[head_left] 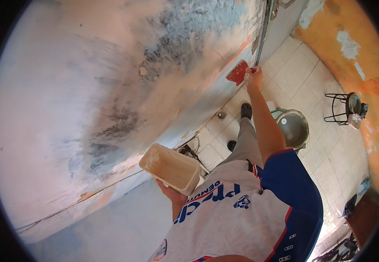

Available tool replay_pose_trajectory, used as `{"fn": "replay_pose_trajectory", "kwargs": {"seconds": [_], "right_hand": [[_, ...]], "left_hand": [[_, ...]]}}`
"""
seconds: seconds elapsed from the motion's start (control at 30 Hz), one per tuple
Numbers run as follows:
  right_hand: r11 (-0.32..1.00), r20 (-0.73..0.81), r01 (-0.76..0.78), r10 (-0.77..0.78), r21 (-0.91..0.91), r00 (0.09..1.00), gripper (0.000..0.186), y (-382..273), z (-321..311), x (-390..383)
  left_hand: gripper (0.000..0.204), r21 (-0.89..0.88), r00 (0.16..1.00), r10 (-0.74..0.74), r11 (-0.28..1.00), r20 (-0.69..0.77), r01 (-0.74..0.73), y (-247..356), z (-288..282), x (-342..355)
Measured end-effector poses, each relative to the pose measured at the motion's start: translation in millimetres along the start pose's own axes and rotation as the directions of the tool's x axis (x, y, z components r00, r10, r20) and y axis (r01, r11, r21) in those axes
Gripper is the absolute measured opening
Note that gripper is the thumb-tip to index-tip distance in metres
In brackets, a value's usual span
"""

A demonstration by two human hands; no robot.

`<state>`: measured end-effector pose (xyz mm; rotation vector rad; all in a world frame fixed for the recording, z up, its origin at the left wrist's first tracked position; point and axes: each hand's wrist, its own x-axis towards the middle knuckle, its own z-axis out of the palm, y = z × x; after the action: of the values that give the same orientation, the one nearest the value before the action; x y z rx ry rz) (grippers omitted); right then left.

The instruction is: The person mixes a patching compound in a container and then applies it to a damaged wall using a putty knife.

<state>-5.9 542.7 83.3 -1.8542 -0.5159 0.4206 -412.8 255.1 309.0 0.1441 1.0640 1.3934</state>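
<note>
My right hand is stretched out far ahead, its fingers closed round a red plastic putty spreader. The spreader is held close to the patchy wall; I cannot tell whether its edge touches. Low by the wall, my left hand grips a rectangular cream-coloured tub from beneath and the side. Pale residue coats the inside of the tub. Smeared plaster covers the wall, with dark, bluish bare patches between pale areas.
On the tiled floor, a round grey basin stands right of my legs. Farther right is a black metal stool with things on it, by an orange wall with pale patches. Cables lie near the wall's foot.
</note>
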Motion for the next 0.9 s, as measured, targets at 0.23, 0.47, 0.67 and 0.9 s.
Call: {"fn": "replay_pose_trajectory", "kwargs": {"seconds": [0.23, 0.47, 0.67, 0.9], "right_hand": [[0.968, -0.042, 0.236, -0.234, 0.082, 0.971, 0.048, -165.1, 5.9, 8.5], [0.661, 0.002, 0.180, -0.265, 0.729, 0.964, 0.025, -279.2, -102.1, 38.2], [0.995, -0.126, 0.069, -0.059, 0.078, 0.990, 0.027, -61.1, -26.2, 36.3], [0.986, 0.109, 0.163, -0.160, -0.018, 0.981, 0.040, -152.6, -2.4, 22.7]], "left_hand": [[0.075, 0.059, 0.998, 0.011, 0.998, -0.064, -0.007, -5.3, -13.5, -6.7], [0.066, -0.079, 0.995, -0.070, 0.995, -0.074, 0.064, -8.3, 6.8, -5.2], [0.073, -0.050, 0.996, -0.089, 0.995, -0.025, 0.088, -9.7, -13.6, 9.3], [0.071, -0.069, 0.996, -0.088, 0.994, -0.013, 0.087, -7.4, -4.4, 8.0]]}}
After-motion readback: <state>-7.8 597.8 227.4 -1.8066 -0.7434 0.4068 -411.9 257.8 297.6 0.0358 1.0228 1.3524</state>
